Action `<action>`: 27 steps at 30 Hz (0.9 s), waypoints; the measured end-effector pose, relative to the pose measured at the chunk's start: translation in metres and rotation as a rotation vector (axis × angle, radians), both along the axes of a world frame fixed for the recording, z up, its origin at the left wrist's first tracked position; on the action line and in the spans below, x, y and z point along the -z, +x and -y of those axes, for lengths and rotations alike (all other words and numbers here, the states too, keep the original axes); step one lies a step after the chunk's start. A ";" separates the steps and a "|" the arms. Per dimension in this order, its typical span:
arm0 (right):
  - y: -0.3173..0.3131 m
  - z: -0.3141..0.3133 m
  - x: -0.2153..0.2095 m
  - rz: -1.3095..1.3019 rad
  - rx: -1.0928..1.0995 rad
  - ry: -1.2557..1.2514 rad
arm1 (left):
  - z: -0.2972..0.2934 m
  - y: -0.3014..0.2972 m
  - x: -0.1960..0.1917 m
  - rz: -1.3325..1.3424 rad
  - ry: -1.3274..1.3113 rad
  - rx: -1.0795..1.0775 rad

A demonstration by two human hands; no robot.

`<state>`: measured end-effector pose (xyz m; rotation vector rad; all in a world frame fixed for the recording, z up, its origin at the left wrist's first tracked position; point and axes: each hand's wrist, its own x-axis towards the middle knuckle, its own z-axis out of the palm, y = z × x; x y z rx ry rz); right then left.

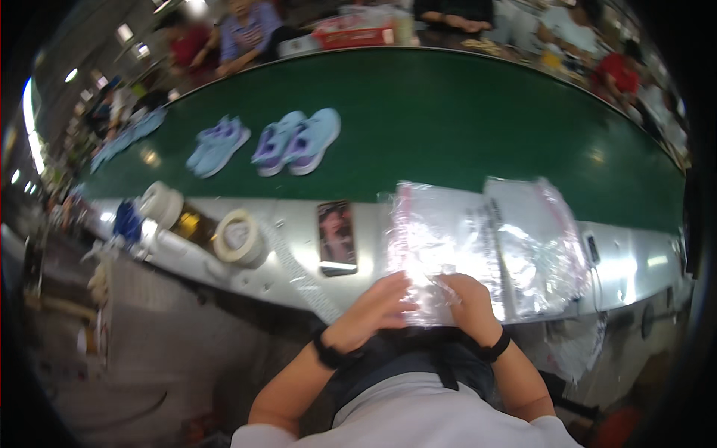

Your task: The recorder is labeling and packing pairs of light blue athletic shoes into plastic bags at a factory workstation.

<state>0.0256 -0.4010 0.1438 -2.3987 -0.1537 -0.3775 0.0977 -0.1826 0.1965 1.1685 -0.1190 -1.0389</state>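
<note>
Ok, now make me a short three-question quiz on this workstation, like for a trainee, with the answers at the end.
1. What colour is the long work surface under the light-blue shoes?
2. Which of these lies between the cream roll and the clear bags on the metal ledge? A, a shoe; B, a phone; C, a red tray.
3. True or false: the person's right hand is at the clear bags.

Key: 1, green; 2, B; 3, true.
</note>
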 end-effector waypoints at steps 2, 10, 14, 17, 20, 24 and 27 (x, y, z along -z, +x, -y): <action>0.000 0.028 -0.025 -0.079 0.204 0.507 | -0.031 -0.008 0.013 0.096 0.018 -0.037; -0.123 0.186 0.016 -0.040 1.154 0.482 | -0.080 -0.006 0.030 0.190 0.202 -0.259; -0.140 0.184 0.041 0.028 1.261 0.013 | -0.090 0.018 0.001 0.384 0.297 -0.225; -0.122 0.185 0.007 0.188 1.160 -0.109 | -0.099 0.049 -0.022 0.617 0.437 -0.072; -0.085 0.176 -0.070 0.238 0.814 -0.051 | -0.099 0.097 -0.038 0.860 0.504 0.008; 0.019 0.167 -0.122 -0.075 0.420 -0.026 | -0.122 0.172 -0.043 0.901 0.743 0.039; 0.078 0.168 -0.121 -0.421 0.151 -0.142 | -0.112 0.215 -0.052 1.081 1.146 0.147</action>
